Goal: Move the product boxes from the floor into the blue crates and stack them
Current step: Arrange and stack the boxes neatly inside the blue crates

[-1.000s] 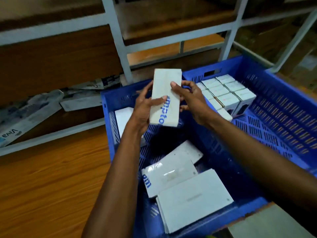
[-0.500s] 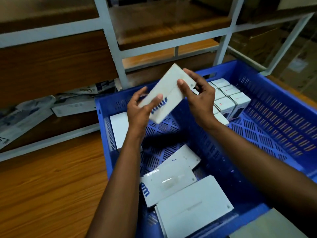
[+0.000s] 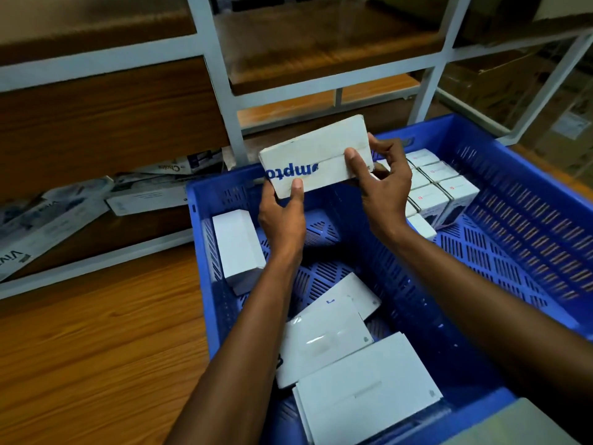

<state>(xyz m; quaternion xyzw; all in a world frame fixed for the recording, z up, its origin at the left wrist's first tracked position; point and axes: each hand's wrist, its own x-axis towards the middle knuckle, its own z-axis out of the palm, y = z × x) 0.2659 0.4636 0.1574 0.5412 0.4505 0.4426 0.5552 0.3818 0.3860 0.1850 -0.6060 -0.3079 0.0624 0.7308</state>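
Note:
I hold a white product box with blue lettering (image 3: 316, 155) above the far end of the blue crate (image 3: 526, 220). My left hand (image 3: 282, 216) grips its lower left corner and my right hand (image 3: 383, 184) grips its right end. The box lies nearly level, long side across. Inside the crate, a white box (image 3: 237, 248) stands against the left wall, three flat white boxes (image 3: 324, 342) overlap near the front, and several small white boxes (image 3: 439, 187) are packed in rows at the far right corner.
A grey metal rack (image 3: 221, 75) with wooden shelves stands behind the crate. Flat printed packages (image 3: 51, 216) lie on its lowest shelf at the left. Wooden floor (image 3: 96, 348) stretches left of the crate. A pale flat surface (image 3: 519, 425) shows at the bottom right corner.
The held box has turned from upright to nearly level, its top end swinging right. The view has shifted closer, and both hands kept their grip.

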